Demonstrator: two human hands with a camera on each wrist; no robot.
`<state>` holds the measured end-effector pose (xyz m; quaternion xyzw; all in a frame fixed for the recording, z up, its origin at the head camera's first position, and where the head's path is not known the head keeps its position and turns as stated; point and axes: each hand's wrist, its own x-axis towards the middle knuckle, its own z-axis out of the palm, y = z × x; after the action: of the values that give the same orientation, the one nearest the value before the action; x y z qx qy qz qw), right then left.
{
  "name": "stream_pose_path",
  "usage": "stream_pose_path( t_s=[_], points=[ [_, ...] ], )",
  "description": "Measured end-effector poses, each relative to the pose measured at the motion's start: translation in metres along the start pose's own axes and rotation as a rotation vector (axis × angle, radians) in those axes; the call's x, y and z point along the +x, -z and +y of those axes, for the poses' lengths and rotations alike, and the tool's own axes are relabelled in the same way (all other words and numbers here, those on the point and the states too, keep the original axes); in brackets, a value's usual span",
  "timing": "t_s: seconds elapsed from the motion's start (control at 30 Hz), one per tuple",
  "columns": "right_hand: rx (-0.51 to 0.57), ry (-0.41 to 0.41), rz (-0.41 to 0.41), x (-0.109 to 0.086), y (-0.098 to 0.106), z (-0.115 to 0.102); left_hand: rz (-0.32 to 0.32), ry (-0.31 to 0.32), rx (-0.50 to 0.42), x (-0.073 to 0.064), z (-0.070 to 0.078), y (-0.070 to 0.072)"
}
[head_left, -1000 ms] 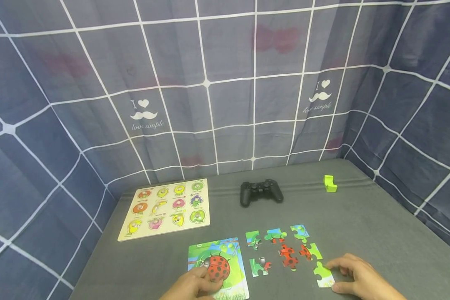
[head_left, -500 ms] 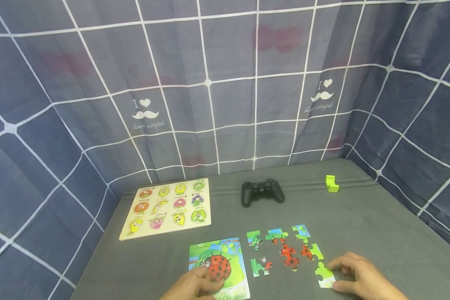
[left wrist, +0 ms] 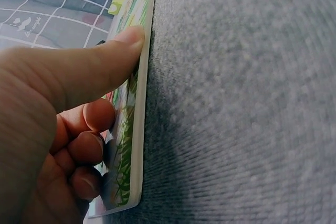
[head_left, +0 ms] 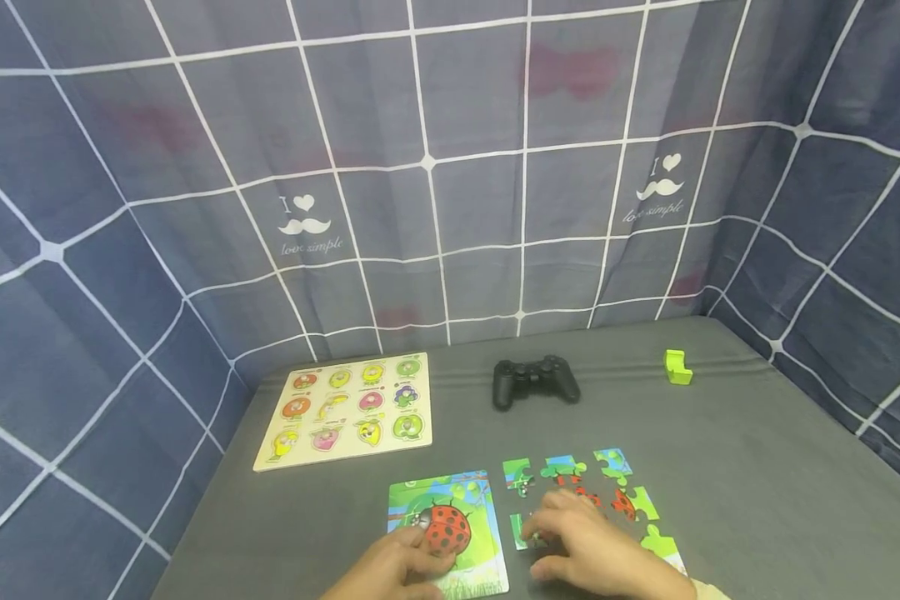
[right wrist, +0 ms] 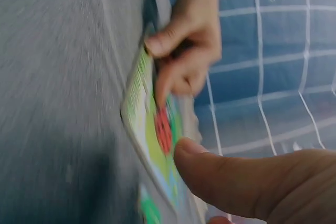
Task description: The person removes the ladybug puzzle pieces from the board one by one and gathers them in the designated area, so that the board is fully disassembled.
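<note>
My left hand (head_left: 401, 562) rests on a ladybug picture board (head_left: 486, 546) that lies flat on the grey table. In the left wrist view its thumb (left wrist: 113, 61) touches the board near the edge, and the other fingers (left wrist: 86, 148) bend over the picture. My right hand (head_left: 588, 542) is over the loose jigsaw pieces, thumb and fingers apart. A green corner piece (head_left: 520, 533) shows beside its fingertips; whether they touch it I cannot tell. The hand partly covers a red spotted piece (head_left: 588, 493) and a green and white piece (head_left: 662, 543).
More pieces lie farther back: a green one (head_left: 517, 473), a blue and green one (head_left: 559, 464), another blue and green one (head_left: 612, 462) and a red and green one (head_left: 636, 503). Beyond are a fruit puzzle board (head_left: 348, 412), a black game controller (head_left: 534, 380) and a lime-green block (head_left: 677, 367).
My right hand has left the green and white piece at the right and moved left over the other pieces. The left hand stays on the board, and the head view has shifted slightly.
</note>
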<state>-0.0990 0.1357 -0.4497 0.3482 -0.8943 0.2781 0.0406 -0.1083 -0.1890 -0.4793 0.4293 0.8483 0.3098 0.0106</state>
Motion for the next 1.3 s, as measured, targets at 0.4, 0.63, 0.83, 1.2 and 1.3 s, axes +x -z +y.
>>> stream_pose_path(
  t_s=[0.4,0.63,0.83,1.2,1.3],
  points=[
    [-0.013,-0.07,-0.112,0.035,-0.028,-0.025,0.039,-0.06,-0.022,0.002,-0.002,-0.001],
    [-0.056,-0.062,-0.105,0.04,-0.037,-0.027,0.003,-0.009,-0.102,0.002,0.003,0.002],
    [-0.095,-0.068,-0.091,0.039,-0.043,-0.029,-0.012,0.05,-0.066,0.001,0.004,0.004],
    [-0.051,-0.058,-0.077,0.04,-0.047,-0.032,0.019,0.027,-0.049,-0.001,0.002,0.0],
    [-0.072,-0.058,-0.061,0.04,-0.049,-0.032,0.022,0.028,-0.043,0.001,0.004,0.001]
  ],
)
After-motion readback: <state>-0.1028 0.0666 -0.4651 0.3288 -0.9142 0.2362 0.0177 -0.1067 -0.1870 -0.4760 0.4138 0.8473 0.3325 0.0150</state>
